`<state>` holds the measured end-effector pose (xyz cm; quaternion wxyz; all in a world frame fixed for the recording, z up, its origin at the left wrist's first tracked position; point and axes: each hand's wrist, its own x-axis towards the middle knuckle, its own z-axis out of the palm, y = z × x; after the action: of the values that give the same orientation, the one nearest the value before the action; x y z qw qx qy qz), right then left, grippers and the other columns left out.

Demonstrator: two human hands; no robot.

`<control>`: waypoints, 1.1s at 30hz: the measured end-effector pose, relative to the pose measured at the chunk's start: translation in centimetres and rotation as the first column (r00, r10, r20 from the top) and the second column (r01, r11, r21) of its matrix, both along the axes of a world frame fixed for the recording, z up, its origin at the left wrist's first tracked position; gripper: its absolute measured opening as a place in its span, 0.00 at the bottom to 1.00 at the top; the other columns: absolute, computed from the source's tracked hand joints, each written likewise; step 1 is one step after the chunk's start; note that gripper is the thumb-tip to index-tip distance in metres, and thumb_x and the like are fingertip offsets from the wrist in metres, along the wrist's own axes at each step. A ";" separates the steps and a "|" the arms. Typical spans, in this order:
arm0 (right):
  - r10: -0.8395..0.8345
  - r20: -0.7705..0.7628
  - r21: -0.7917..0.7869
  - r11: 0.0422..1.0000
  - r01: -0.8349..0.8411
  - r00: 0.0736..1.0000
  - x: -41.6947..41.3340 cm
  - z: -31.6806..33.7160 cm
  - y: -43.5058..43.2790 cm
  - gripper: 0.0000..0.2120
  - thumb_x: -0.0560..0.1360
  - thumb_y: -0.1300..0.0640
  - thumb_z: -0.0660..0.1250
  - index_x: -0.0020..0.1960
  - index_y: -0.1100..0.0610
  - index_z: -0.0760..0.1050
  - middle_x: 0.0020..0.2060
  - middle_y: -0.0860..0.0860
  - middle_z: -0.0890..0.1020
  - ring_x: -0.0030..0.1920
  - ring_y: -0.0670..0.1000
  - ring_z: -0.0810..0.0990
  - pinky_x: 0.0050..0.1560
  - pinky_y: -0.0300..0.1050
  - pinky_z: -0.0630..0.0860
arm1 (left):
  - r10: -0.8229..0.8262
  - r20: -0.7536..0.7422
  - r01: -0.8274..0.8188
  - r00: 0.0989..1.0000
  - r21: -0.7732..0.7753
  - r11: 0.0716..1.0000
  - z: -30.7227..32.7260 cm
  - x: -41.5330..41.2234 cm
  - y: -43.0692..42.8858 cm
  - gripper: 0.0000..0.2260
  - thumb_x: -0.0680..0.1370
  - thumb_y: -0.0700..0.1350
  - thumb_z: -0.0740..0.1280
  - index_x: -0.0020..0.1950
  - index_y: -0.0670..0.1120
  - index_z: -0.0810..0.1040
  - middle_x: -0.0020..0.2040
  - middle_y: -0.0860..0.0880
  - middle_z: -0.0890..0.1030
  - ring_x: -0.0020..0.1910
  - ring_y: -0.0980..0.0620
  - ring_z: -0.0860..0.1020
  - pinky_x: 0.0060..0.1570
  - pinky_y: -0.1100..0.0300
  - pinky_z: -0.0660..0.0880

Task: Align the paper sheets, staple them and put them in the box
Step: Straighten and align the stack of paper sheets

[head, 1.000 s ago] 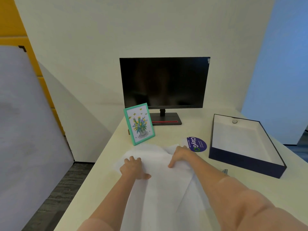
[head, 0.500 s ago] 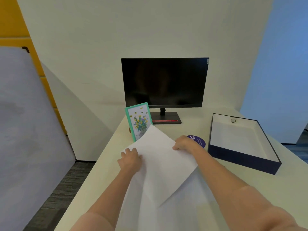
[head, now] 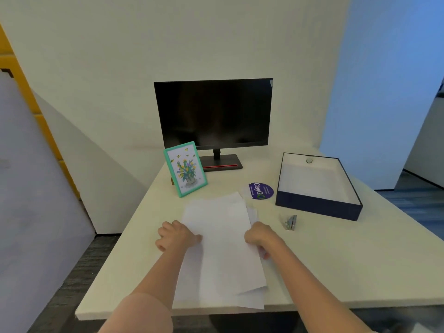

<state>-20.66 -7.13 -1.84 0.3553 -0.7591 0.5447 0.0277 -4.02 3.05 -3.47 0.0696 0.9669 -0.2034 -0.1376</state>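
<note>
White paper sheets (head: 222,241) lie in a loose, slightly fanned pile on the desk in front of me, their near edges reaching the desk's front edge. My left hand (head: 176,235) grips the pile's left edge with curled fingers. My right hand (head: 260,237) grips its right edge, thumb under the sheets. A small grey stapler (head: 290,222) lies on the desk to the right of the paper, apart from both hands. The open dark blue box (head: 317,205) with a white inside stands at the right, beyond the stapler.
A black monitor (head: 213,114) stands at the back of the cream desk (head: 360,260). A green-framed flower picture (head: 186,168) leans just behind the paper. A round purple sticker (head: 260,190) lies between the paper and the box. A wall lies behind.
The lifted top sheet has come down onto the pile. Both hands have slid from the far end of the sheets back to the pile's side edges. The stapler has come into view.
</note>
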 end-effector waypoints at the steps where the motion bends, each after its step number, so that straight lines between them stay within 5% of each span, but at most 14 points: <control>1: -0.012 -0.015 -0.047 0.999 0.012 1.000 0.0 -0.2 0.0 0.15 0.76 0.59 0.57 0.61 0.62 0.69 0.62 0.61 0.69 0.57 0.60 0.74 0.58 0.50 0.77 | 0.005 -0.001 -0.005 1.000 0.005 1.000 -0.1 -0.1 0.1 0.37 0.70 0.66 0.67 0.70 0.45 0.61 0.66 0.45 0.64 0.68 0.46 0.64 0.52 0.51 0.68; 3: -0.052 0.012 -0.056 0.997 0.053 0.999 0.1 -0.6 -0.3 0.21 0.76 0.58 0.59 0.68 0.62 0.64 0.65 0.60 0.64 0.64 0.59 0.70 0.62 0.49 0.75 | 0.021 -0.007 -0.021 1.000 -0.004 1.000 -0.1 -0.1 0.1 0.37 0.69 0.65 0.68 0.70 0.45 0.62 0.65 0.45 0.65 0.67 0.45 0.64 0.48 0.52 0.66; 6: -0.110 0.081 0.016 0.994 0.109 0.991 0.3 -0.7 -0.9 0.19 0.74 0.57 0.64 0.63 0.63 0.68 0.50 0.57 0.70 0.64 0.59 0.72 0.55 0.48 0.78 | 0.045 -0.033 -0.046 0.998 -0.038 0.998 -0.2 0.4 -0.1 0.37 0.68 0.64 0.70 0.69 0.46 0.62 0.64 0.45 0.66 0.66 0.45 0.65 0.49 0.52 0.67; 9: -0.170 0.160 0.091 0.983 0.157 0.972 0.2 -0.5 -0.9 0.08 0.71 0.60 0.67 0.45 0.62 0.71 0.39 0.56 0.74 0.48 0.58 0.79 0.44 0.47 0.78 | 0.063 -0.065 -0.068 0.996 -0.078 0.995 -0.3 0.6 -0.1 0.38 0.67 0.63 0.72 0.69 0.45 0.62 0.64 0.45 0.66 0.66 0.44 0.65 0.54 0.50 0.70; 12: -0.232 0.228 0.120 0.970 0.209 0.946 0.5 -1.2 -1.0 0.08 0.69 0.64 0.66 0.36 0.60 0.67 0.34 0.54 0.73 0.40 0.57 0.77 0.39 0.43 0.74 | 0.069 -0.092 -0.079 0.993 -0.112 0.991 -0.4 0.8 0.0 0.39 0.67 0.62 0.73 0.69 0.45 0.61 0.64 0.44 0.65 0.66 0.43 0.65 0.56 0.49 0.71; 16: -0.209 0.177 0.070 0.977 0.200 0.962 1.2 -1.6 -0.6 0.04 0.69 0.60 0.65 0.42 0.60 0.71 0.41 0.53 0.73 0.52 0.58 0.78 0.44 0.44 0.75 | 0.061 -0.082 -0.069 0.995 -0.108 0.992 -0.6 0.9 0.2 0.40 0.67 0.64 0.72 0.69 0.45 0.61 0.64 0.44 0.65 0.66 0.43 0.66 0.55 0.49 0.70; 20: -0.220 0.040 -0.065 0.973 0.222 0.975 2.0 -1.1 -0.7 0.22 0.73 0.53 0.65 0.65 0.60 0.69 0.64 0.58 0.68 0.66 0.58 0.66 0.63 0.45 0.70 | 0.047 -0.014 -0.047 0.999 -0.031 0.998 -0.4 0.7 0.3 0.38 0.67 0.66 0.70 0.68 0.47 0.62 0.63 0.45 0.65 0.65 0.45 0.65 0.50 0.50 0.66; 24: -0.247 0.096 0.020 0.969 0.246 0.964 2.1 -0.8 -0.7 0.22 0.73 0.53 0.66 0.63 0.61 0.69 0.63 0.56 0.72 0.64 0.58 0.70 0.60 0.44 0.69 | 0.046 -0.034 -0.047 0.998 -0.023 0.999 -0.3 0.6 0.1 0.37 0.68 0.65 0.70 0.69 0.47 0.62 0.64 0.45 0.65 0.65 0.45 0.65 0.46 0.52 0.64; 29: -0.330 0.229 0.141 0.942 0.304 0.916 1.0 -1.7 -1.1 0.11 0.70 0.61 0.68 0.50 0.62 0.72 0.40 0.56 0.77 0.41 0.57 0.78 0.43 0.45 0.77 | 0.045 -0.021 -0.045 0.999 -0.023 0.999 -0.4 0.5 0.3 0.37 0.68 0.65 0.70 0.68 0.47 0.62 0.64 0.45 0.65 0.64 0.45 0.65 0.45 0.52 0.64; 33: -0.256 0.133 0.022 0.967 0.255 0.958 1.6 -1.2 -0.4 0.19 0.74 0.58 0.63 0.64 0.61 0.70 0.60 0.58 0.75 0.59 0.58 0.75 0.56 0.47 0.74 | 0.032 -0.036 -0.033 0.999 -0.035 0.999 -0.1 0.4 0.3 0.38 0.68 0.65 0.70 0.70 0.47 0.61 0.65 0.45 0.64 0.65 0.45 0.65 0.46 0.51 0.64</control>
<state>-19.07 -7.55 -3.00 0.3935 -0.6819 0.6128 -0.0684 -3.63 3.38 -3.62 0.0927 0.9660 -0.1889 -0.1499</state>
